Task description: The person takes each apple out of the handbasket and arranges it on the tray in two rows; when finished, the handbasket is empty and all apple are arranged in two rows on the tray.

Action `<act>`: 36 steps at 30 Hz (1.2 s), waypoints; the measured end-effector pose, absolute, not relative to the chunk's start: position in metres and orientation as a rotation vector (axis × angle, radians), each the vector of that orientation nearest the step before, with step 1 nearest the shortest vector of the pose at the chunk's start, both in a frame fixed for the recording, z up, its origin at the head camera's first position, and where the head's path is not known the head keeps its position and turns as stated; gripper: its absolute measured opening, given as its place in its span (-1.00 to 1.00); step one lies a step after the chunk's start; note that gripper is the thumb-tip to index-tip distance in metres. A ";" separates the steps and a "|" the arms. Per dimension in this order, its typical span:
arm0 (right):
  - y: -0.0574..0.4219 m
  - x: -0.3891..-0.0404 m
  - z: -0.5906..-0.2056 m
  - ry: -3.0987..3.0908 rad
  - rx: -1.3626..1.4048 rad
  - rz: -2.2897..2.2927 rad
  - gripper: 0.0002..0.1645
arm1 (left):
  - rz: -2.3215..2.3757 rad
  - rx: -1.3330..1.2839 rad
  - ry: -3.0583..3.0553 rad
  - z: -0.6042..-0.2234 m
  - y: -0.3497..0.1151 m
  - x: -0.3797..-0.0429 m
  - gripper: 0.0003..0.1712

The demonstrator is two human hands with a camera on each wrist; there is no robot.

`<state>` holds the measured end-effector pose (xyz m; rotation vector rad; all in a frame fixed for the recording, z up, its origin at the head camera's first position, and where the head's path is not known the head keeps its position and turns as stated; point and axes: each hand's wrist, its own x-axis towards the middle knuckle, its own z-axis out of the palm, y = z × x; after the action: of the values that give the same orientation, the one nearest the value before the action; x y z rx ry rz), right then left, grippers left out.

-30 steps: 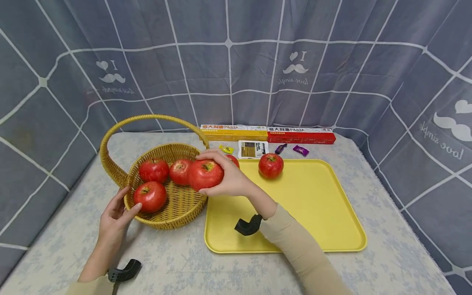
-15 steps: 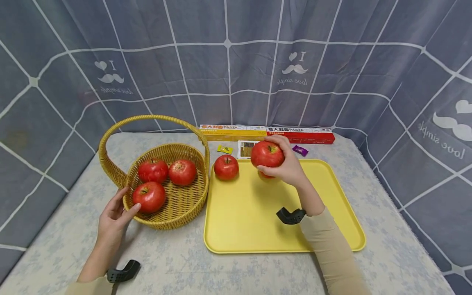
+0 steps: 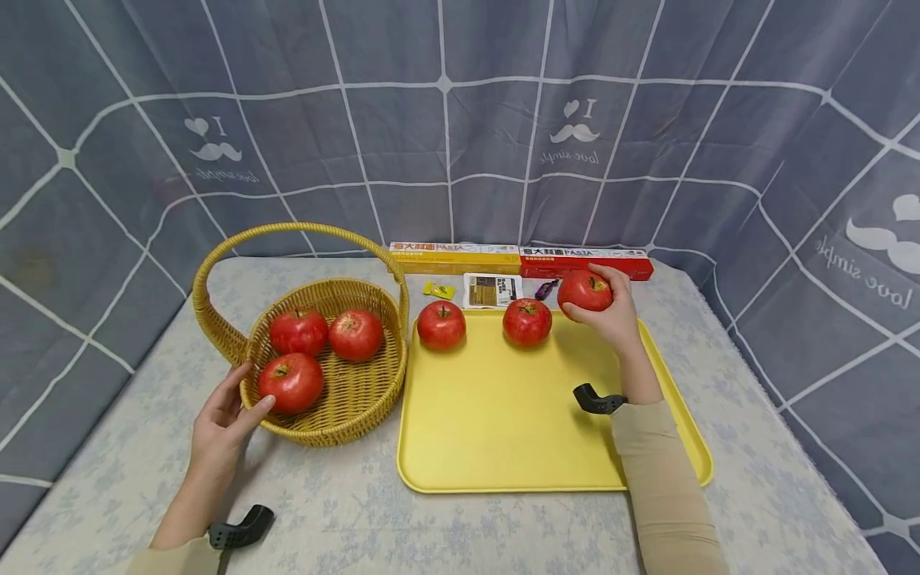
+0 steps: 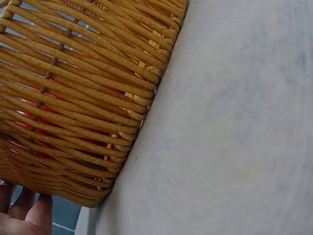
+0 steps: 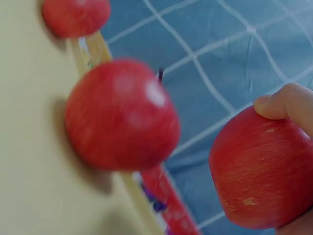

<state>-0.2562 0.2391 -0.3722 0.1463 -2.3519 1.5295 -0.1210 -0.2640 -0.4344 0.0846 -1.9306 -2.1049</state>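
My right hand (image 3: 611,315) grips a red apple (image 3: 585,291) above the back right part of the yellow tray (image 3: 503,431). In the right wrist view, thumb and fingers close round this apple (image 5: 264,171). Two more apples stand along the tray's back edge, one apple (image 3: 442,325) at the left corner and another apple (image 3: 527,323) right of it. On the left, my left hand (image 3: 223,423) holds the rim of a wicker basket (image 3: 359,411), thumb over the edge. Inside the basket lie three apples, the nearest apple (image 3: 291,383) beside my thumb.
The basket's tall arched handle (image 3: 302,229) rises on the left. Behind the tray lie a yellow candy (image 3: 439,291), a flat white packet (image 3: 492,291) and a dark purple candy (image 3: 546,289). A yellow pasta box (image 3: 456,259) and a red pasta box (image 3: 640,267) stand against the curtain.
My right hand has carried the apple from over the basket to the right, past the two tray apples, to the back right of the tray. My left hand stays on the basket.
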 end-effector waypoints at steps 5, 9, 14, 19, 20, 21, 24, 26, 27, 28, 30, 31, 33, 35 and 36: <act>0.262 -0.279 -0.408 -2.364 0.003 1.501 -0.14 | -2.084 0.081 -1.953 -0.435 -0.265 -0.120 -0.27; 0.272 -0.284 -0.422 -2.376 -0.052 1.487 -0.14 | -2.093 0.074 -1.938 -0.435 -0.265 -0.120 -0.27; 0.282 -0.288 -0.431 -2.398 -0.129 1.499 -0.11 | -2.086 0.077 -1.943 -0.434 -0.264 -0.119 -0.27; 0.286 -0.286 -0.434 -2.422 -0.204 1.514 -0.08 | -2.082 0.076 -1.948 -0.434 -0.264 -0.119 -0.27; 0.287 -0.285 -0.434 -2.428 -0.215 1.516 -0.08 | -2.081 0.076 -1.949 -0.434 -0.264 -0.119 -0.27; 0.287 -0.285 -0.434 -2.433 -0.220 1.516 -0.08 | -2.081 0.077 -1.950 -0.435 -0.264 -0.119 -0.27; 0.289 -0.285 -0.436 -2.448 -0.233 1.526 -0.07 | -2.080 0.079 -1.955 -0.435 -0.264 -0.119 -0.28; 0.291 -0.285 -0.438 -2.444 -0.253 1.543 -0.07 | -2.080 0.080 -1.958 -0.435 -0.264 -0.119 -0.27; 0.292 -0.286 -0.438 -2.442 -0.264 1.547 -0.06 | -2.080 0.080 -1.959 -0.435 -0.265 -0.119 -0.27; 0.293 -0.286 -0.439 -2.437 -0.272 1.554 -0.06 | -2.080 0.081 -1.960 -0.435 -0.265 -0.119 -0.27; 0.295 -0.287 -0.441 -2.428 -0.283 1.555 -0.04 | -2.081 0.083 -1.961 -0.435 -0.265 -0.119 -0.27; 0.296 -0.287 -0.441 -2.424 -0.289 1.556 -0.03 | -2.082 0.083 -1.962 -0.435 -0.265 -0.119 -0.27; 0.297 -0.288 -0.441 -2.423 -0.288 1.545 -0.01 | -2.084 0.084 -1.962 -0.435 -0.265 -0.119 -0.27; 0.297 -0.287 -0.440 -2.437 -0.290 1.526 0.02 | -2.087 0.084 -1.960 -0.434 -0.265 -0.119 -0.27; 0.297 -0.286 -0.439 -2.447 -0.292 1.509 0.03 | -2.088 0.085 -1.960 -0.434 -0.265 -0.119 -0.27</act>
<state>-0.2863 0.2966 -0.4389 -0.2916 -2.4471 1.5091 -0.1189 -0.2646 -0.4344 0.0850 -1.9595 -2.0883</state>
